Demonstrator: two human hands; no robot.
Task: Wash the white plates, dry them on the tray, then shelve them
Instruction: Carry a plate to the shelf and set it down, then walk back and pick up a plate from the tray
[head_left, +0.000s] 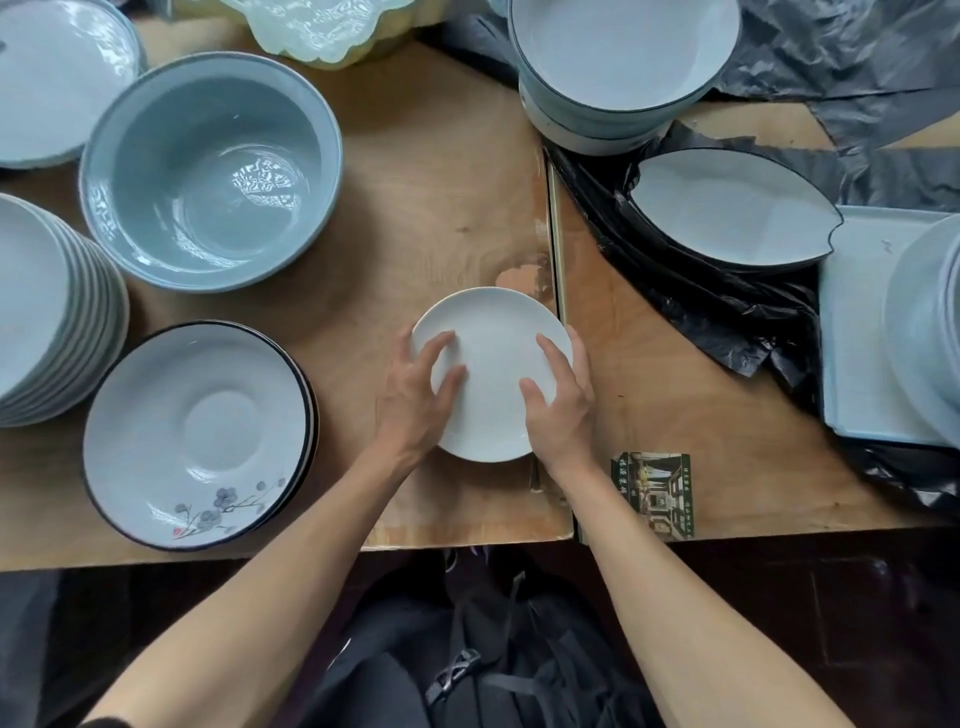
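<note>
Grip: left hand (423, 395) and right hand (563, 400) clasp 1 small white plate (493, 371) by opposite rims, fingers curled over its face.
Plate position: on or just above the wooden table (441, 182), over the seam between 2 boards; contact unclear.
Risk: a glazed plate could slip, or catch the seam if dragged.
Edges: table edge near the wrists.
Open room: bare wood ahead; blue bowl (210, 171), floral plates (200, 441), leaf dish (727, 208) and tray (857, 332) crowd the flanks.

Soft, even daylight I saw; wavy glare inside the grey bowl (210, 171), faint shadows on the bench (426, 171), wide-angle bending at edges, slight softness.
</note>
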